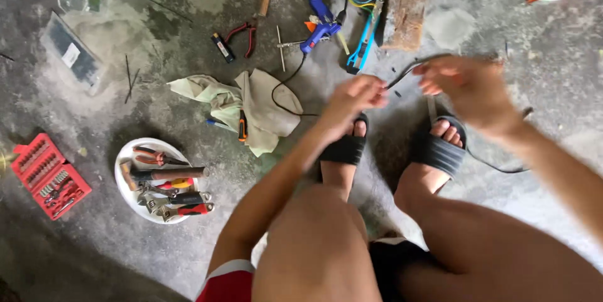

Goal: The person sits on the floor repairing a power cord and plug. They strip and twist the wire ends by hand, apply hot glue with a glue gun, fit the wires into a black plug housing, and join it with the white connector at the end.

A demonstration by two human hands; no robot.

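Above the sandals, left hand [355,96] pinches black cable [411,69]; blurred right hand's [468,85] grip unclear.

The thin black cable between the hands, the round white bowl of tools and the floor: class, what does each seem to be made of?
Thin black cable: likely rubber or plastic sheathing, matte and flexible. Round white bowl: probably plastic, with a smooth, plain rim. Floor: concrete, grey, rough and stained.

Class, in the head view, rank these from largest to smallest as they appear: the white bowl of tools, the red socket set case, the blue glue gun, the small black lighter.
1. White bowl
2. Red socket set case, somewhat smaller
3. Blue glue gun
4. Black lighter

All lie on the floor, so nearness hardly skews this.
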